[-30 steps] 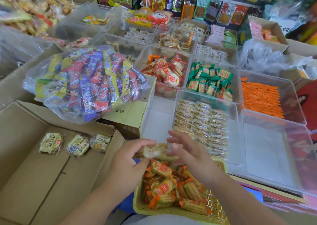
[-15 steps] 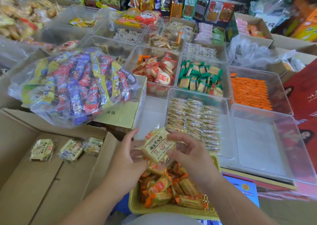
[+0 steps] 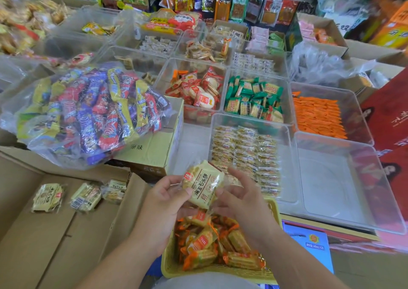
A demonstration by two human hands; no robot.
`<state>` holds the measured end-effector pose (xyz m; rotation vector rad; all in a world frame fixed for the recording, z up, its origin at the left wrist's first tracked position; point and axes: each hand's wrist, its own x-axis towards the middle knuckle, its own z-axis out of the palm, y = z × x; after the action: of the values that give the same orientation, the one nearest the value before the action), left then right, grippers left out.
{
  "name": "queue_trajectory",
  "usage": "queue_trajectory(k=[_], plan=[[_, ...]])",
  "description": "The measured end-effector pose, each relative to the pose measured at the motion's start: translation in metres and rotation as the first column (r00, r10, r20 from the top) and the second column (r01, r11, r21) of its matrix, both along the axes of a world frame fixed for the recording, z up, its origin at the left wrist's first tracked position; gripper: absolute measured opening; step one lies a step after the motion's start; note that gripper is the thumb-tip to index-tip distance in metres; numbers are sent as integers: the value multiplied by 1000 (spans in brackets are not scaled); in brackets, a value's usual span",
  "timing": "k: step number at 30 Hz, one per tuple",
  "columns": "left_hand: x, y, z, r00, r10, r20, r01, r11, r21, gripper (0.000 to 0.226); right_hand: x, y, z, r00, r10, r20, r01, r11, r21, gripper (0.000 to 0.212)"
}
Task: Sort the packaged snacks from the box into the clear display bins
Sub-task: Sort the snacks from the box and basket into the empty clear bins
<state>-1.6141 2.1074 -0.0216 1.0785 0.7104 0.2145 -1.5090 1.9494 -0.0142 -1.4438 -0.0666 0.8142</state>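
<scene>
Both hands hold one pale yellow snack packet (image 3: 204, 184) face up above a yellow basket (image 3: 169, 264). My left hand (image 3: 164, 202) pinches its left edge with thumb and fingers. My right hand (image 3: 241, 197) grips its right edge. Three more of the same packets (image 3: 85, 197) lie in the open cardboard box (image 3: 44, 244) at lower left. Just beyond the hands a clear bin (image 3: 287, 138) holds rows of small similar packets. To its right stands a clear bin (image 3: 331, 189) with nothing in it.
The basket holds several orange-wrapped snacks (image 3: 212, 242). A big clear bag of colourful snacks (image 3: 88, 112) lies on a closed carton (image 3: 154, 152). Farther bins hold red-white (image 3: 198, 92), green (image 3: 254, 99) and orange (image 3: 318, 117) packets. Shelves of goods stand behind.
The packet has been lifted from edge-on near the basket and turned face up between both hands. The view has shifted slightly.
</scene>
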Motion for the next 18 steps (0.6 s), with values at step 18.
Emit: queue_trajectory(k=[18], plan=[[28,-20,-3,963,-263,-51,198,572,796,29,6,1,6,1000,-4,27,5,999,-37,63]])
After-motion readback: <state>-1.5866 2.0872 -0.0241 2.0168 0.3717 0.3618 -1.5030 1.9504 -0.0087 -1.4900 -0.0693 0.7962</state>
